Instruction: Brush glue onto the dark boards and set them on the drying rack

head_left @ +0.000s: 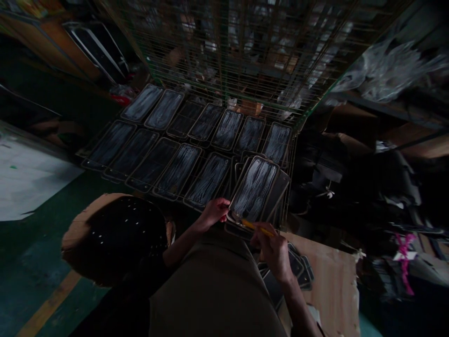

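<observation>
A dark rectangular panel with rounded corners lies tilted before me, streaked with a whitish coating. My left hand pinches its near left corner. In my right hand is a brush with a yellow handle; its tip touches the panel's near end. Other dark panels lie stacked under and beside this one. Rows of similar panels, such as a streaked panel and a darker panel, spread across a wire rack to the left and behind, several with whitish streaks.
A green wire cage rises behind the panels. At lower right a wooden board holds more dark panels. A black rounded object with white specks stands at lower left. Clear plastic bags fill the upper right shelf.
</observation>
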{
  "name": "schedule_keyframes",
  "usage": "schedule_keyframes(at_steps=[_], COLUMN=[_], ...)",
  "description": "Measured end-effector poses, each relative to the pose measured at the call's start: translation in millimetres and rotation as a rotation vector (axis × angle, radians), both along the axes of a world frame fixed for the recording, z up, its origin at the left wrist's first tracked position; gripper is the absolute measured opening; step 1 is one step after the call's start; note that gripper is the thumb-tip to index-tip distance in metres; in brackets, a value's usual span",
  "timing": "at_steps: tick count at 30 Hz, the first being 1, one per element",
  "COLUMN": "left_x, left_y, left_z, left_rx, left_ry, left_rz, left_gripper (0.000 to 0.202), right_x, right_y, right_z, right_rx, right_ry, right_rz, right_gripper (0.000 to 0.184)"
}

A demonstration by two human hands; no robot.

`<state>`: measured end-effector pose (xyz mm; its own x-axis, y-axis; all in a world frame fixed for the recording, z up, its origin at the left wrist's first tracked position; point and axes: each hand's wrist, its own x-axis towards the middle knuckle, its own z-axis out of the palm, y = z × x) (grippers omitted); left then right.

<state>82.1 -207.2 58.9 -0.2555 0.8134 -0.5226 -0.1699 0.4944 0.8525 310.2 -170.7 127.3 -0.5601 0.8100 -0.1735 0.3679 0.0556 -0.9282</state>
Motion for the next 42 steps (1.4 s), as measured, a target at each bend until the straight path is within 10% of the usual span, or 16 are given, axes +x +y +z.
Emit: schedule_keyframes(at_steps=[8, 19, 32, 42], left_x=[-2, -7, -14, -15], left_y=[0, 0, 3, 6], left_z=[-7.0, -23.5, -24.9, -10.4], left_rx=[0.053, 0.035, 0.052, 0.041], left_ry=[0.002, -0.05, -0.024, -0.138], left_rz=[-0.047, -0.094, -0.091, -0.15], left_gripper=[0.035, 0.038, 0.032, 0.029], right_x=[29, -35, -50, -15], right_y=[41, 159, 146, 27], right_z=[3.9, -23.6, -30.5, -4.5], right_rx=[0.172, 0.689, 0.536, 0.142], right_ry=[-0.082, -0.239, -0.185, -0.156], right_rz=[-0.247, -0.301, -0.276, 0.099], right_gripper=[0.027, 0.029, 0.033, 0.024])
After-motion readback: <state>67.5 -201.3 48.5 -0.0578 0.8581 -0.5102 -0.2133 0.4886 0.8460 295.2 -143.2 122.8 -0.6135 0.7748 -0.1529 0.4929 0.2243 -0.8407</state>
